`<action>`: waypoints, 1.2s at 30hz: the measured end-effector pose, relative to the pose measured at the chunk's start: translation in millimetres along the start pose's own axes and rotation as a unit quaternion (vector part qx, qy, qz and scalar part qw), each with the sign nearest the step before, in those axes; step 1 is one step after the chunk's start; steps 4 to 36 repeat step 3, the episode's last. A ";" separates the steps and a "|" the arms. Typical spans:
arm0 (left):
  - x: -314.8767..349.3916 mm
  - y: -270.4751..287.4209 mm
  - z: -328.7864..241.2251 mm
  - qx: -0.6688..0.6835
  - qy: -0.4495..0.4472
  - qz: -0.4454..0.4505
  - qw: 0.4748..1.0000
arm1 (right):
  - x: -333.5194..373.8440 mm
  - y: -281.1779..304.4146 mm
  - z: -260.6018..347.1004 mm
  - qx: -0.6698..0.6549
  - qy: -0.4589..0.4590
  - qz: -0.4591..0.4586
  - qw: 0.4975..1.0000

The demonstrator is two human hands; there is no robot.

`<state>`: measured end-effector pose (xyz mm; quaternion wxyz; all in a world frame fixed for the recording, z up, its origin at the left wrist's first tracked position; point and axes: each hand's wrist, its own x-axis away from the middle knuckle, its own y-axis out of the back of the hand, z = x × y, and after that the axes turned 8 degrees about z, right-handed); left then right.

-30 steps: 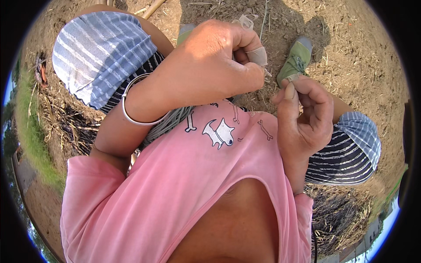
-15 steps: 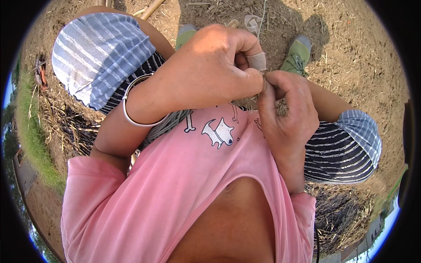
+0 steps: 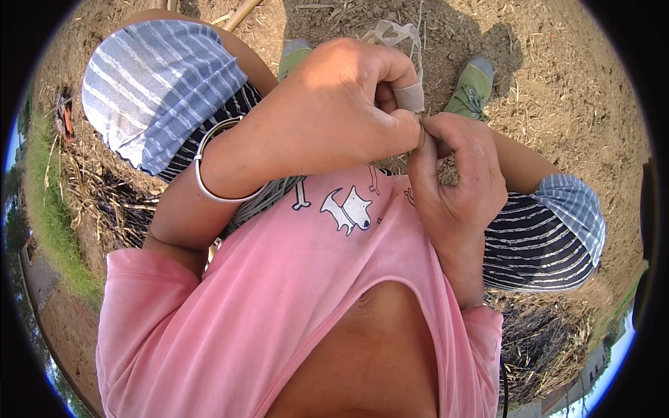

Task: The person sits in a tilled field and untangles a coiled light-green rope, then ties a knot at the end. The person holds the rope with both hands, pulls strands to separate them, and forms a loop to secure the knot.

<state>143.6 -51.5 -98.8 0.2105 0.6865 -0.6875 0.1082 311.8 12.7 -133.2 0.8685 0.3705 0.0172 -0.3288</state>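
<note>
My left hand point(image 3: 341, 104) is closed in a pinch, with a pale wrap point(image 3: 409, 96) around one finger and a silver bangle point(image 3: 202, 164) on the wrist. Its thumb tip meets the pinched thumb and index finger of my right hand point(image 3: 463, 171). What the fingertips hold, if anything, is too small and hidden to make out. Just beyond my left hand, a loose, translucent whitish strip point(image 3: 394, 31) loops over the soil, and a thin pale strand runs from it toward the top edge. Whether the strip reaches into my fingers cannot be seen.
My green shoes point(image 3: 472, 87) stand on dry soil point(image 3: 557, 97) strewn with straw. A wooden stick point(image 3: 242, 14) lies at the far left. Dark, burnt-looking straw point(image 3: 115, 198) and green grass point(image 3: 59, 216) are at the left, with more dark straw point(image 3: 543, 341) at the lower right.
The translucent strip beyond my left hand has shifted and spread out more to the left, showing larger loops. Both hands keep nearly the same place and pinch.
</note>
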 end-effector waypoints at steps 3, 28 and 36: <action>-0.5 -0.1 0.7 -0.016 -0.006 0.000 1.000 | 1.6 0.3 -1.9 0.020 0.001 0.018 1.000; -0.5 -0.1 0.7 -0.016 -0.006 0.000 1.000 | 1.6 0.3 -1.9 0.020 0.001 0.018 1.000; -0.5 -0.1 0.7 -0.016 -0.006 0.000 1.000 | 1.6 0.3 -1.9 0.020 0.001 0.018 1.000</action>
